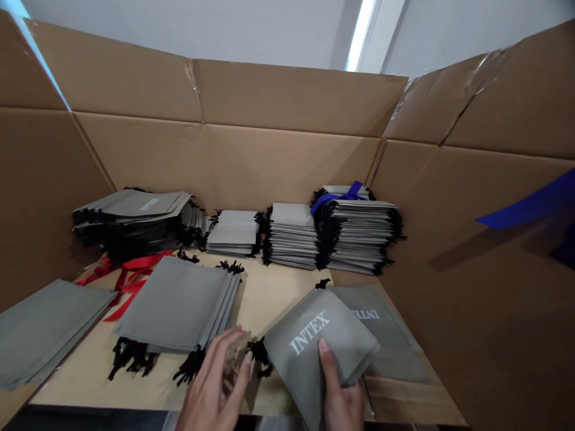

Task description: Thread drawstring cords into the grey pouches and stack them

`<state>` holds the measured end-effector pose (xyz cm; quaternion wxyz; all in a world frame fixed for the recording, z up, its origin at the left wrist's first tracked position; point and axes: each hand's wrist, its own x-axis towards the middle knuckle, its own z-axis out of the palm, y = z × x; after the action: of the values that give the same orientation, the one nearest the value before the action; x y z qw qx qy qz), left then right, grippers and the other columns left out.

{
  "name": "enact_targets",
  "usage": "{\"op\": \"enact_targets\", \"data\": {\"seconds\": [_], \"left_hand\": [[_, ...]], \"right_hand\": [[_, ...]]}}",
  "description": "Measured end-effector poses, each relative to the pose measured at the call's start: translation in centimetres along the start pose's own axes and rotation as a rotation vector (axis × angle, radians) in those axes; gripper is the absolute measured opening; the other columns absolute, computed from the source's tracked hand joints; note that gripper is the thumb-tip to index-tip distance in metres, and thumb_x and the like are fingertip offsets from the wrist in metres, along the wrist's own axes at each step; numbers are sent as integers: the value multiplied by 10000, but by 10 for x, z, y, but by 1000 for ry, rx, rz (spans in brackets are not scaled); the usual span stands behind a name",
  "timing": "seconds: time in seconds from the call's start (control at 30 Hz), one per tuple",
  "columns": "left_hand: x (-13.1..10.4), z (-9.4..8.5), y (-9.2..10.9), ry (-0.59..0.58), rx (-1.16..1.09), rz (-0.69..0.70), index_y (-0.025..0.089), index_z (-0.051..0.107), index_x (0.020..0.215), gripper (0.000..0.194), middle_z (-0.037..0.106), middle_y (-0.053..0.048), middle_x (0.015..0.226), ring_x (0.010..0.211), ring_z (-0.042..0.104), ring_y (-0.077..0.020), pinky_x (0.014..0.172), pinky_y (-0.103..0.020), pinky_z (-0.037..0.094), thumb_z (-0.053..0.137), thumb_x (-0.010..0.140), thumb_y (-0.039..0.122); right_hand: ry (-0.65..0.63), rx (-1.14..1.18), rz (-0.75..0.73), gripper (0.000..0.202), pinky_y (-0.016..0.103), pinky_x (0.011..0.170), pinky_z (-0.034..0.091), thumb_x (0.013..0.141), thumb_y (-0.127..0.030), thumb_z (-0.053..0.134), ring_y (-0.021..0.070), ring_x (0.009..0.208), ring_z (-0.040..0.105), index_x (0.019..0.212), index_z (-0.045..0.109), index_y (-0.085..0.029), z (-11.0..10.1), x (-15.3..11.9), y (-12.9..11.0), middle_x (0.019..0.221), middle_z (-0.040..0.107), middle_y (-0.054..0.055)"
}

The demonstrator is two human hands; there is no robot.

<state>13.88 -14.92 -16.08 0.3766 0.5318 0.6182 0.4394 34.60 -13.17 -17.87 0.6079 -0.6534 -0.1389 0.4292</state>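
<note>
My right hand (pixel 338 389) grips a few grey drawstring bags (pixel 309 341) printed INTEX, thumb on top, the bags tilted above the table. Black cord ends stick out at their corners. My left hand (pixel 220 377) is empty, thumb and fingers apart, between those bags and a stack of grey drawstring bags (pixel 175 302) lying on the table to its left. Behind the held bags, at the right, lie more grey bags (pixel 395 341), their print upside down. The lower part of the held bags hides some of my right hand's fingers.
Cardboard walls (pixel 287 155) enclose the table (pixel 274 293) at the back and sides. Along the back stand piled bags (pixel 291 236), one bundle with a blue ribbon (pixel 341 197). Red ribbons (pixel 135 278) and flat grey pieces (pixel 49 329) lie left. A blue strip (pixel 534 200) juts in from the right.
</note>
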Motion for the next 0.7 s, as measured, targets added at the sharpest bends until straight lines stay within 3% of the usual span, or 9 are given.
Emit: {"op": "enact_targets", "data": {"seconds": [0.07,0.17,0.3,0.43,0.57,0.63,0.7], "left_hand": [[-3,0,-2,-76,159,110,314,751,1231,327,683,-112,1334,900,744,-232,790,-277,616,636,1010,525],[0,2,-7,-148,283,218,316,752,1230,316,680,-109,1231,838,753,-205,767,-256,609,552,1060,491],[9,3,-7,-60,449,321,322,738,1273,338,672,-85,1145,814,782,-186,737,-236,604,494,1087,463],[21,3,7,44,572,447,286,749,1234,343,668,-66,1046,727,778,-175,645,-221,592,480,1090,443],[32,4,16,120,697,539,267,733,1255,340,670,-66,1011,738,782,-189,624,-222,589,462,1102,405],[34,8,11,124,792,552,265,724,1271,336,692,-83,1056,742,790,-199,604,-227,584,450,1104,365],[33,15,0,82,914,520,259,732,1236,336,713,-102,1130,729,796,-203,573,-233,573,426,1098,275]], "right_hand": [[-23,18,13,881,385,728,630,600,-767,884,397,950,785,1058,823,-17,1,-2,-2,913,844,190],[-46,69,-2,838,360,714,631,634,-720,889,375,950,792,1115,818,-38,5,-5,-1,938,851,168],[-97,135,51,850,350,742,642,685,-694,875,367,1041,788,1236,776,-54,17,-5,0,1088,846,175],[-146,270,99,956,341,822,646,700,-666,889,352,1195,749,1439,657,-104,33,-3,-7,1342,773,167],[-180,335,95,979,335,909,635,764,-695,836,318,1292,707,1539,567,-161,41,0,-9,1463,707,132],[-158,267,104,942,342,919,630,776,-714,813,318,1303,701,1498,607,-146,36,4,-1,1433,727,138],[-125,109,108,906,366,893,631,732,-749,821,359,1277,712,1338,720,-82,27,10,10,1308,785,178]]}}
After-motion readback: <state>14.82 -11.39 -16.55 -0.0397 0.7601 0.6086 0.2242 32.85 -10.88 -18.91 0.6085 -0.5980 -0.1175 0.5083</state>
